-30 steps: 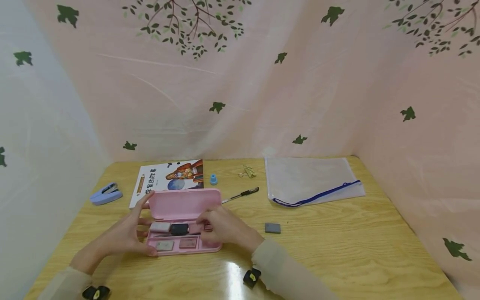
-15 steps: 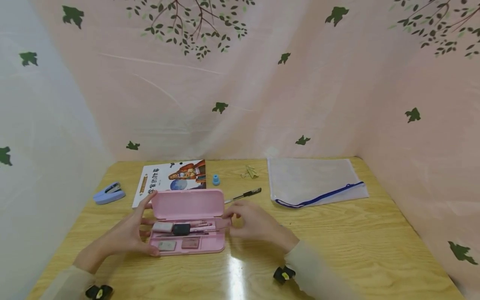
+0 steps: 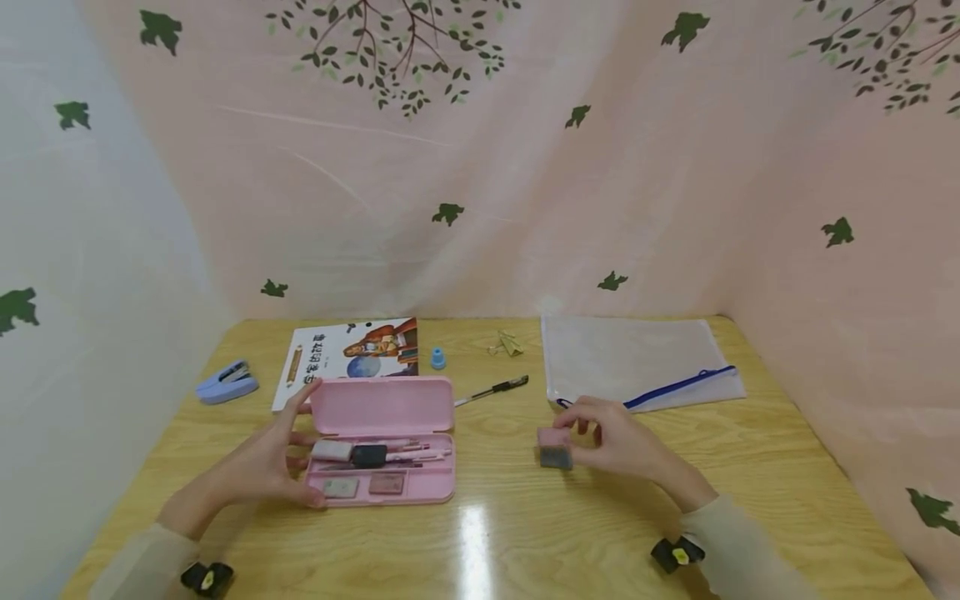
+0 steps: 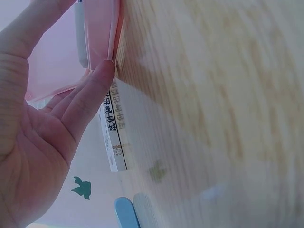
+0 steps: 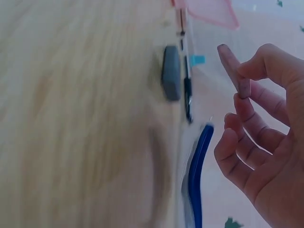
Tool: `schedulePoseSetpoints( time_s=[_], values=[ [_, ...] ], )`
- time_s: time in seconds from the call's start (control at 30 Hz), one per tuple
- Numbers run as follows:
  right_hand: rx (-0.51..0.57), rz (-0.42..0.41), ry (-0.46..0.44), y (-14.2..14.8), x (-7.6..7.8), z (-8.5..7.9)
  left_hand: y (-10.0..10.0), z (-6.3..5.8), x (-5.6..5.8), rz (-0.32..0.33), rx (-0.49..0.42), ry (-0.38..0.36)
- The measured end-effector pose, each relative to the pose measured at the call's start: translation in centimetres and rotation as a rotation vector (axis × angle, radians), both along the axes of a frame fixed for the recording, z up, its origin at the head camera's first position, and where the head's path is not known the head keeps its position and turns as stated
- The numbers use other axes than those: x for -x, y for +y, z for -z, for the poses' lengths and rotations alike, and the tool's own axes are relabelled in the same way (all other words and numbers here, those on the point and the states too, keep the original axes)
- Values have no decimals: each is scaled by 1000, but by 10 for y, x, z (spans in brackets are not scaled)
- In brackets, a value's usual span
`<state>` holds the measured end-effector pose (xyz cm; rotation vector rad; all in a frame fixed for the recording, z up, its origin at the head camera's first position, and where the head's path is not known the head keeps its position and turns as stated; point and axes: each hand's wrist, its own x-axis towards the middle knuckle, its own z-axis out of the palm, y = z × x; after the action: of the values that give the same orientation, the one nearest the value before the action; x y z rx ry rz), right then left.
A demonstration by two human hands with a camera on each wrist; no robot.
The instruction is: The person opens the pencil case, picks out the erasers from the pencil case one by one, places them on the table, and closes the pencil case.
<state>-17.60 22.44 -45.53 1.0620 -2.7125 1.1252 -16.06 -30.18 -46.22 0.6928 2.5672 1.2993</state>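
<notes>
My left hand (image 3: 258,462) holds the left side of an open pink pencil case (image 3: 431,490), with the thumb at the front corner and the index finger on the raised lid. Inside lie a white eraser (image 3: 332,451), a black eraser (image 3: 369,456), several pencils (image 3: 420,456), a greyish eraser (image 3: 341,487) and a reddish eraser (image 3: 386,483). To the right, my right hand (image 3: 626,446) pinches a pink eraser (image 5: 232,69) between thumb and fingers. In the right wrist view this eraser is raised off the table, apart from a dark grey eraser (image 5: 171,73) lying there.
Behind the case lie a picture book (image 3: 307,354), a blue cap-shaped piece (image 3: 438,358), a pen (image 3: 498,387) and a yellowish clip (image 3: 510,343). A light blue stapler (image 3: 227,383) sits at the left. A clear zip pouch (image 3: 622,354) with a blue zip lies back right.
My right hand has taken the pink eraser out of the pencil case and carried it right, over the grey eraser. The left hand stays on the case. The head view shifts slightly.
</notes>
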Motion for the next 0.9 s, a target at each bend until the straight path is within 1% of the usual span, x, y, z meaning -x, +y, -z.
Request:
schedulePoseSetpoints(
  time_s=[0.13,0.33,0.43,0.63,0.9],
  values=[
    [-11,29,-34,26,-4,6,0,-1,1,0,0,-8],
    [-23,25,-33,51,-8,13,1,-2,0,-6,15,-19],
    [-25,20,-19,58,-6,15,2,-3,0,-14,33,-16],
    [-60,16,0,67,-4,20,1,-3,-1,-11,17,-19],
    [-97,34,-90,74,-6,18,2,-3,0,-3,9,-21]
  ],
)
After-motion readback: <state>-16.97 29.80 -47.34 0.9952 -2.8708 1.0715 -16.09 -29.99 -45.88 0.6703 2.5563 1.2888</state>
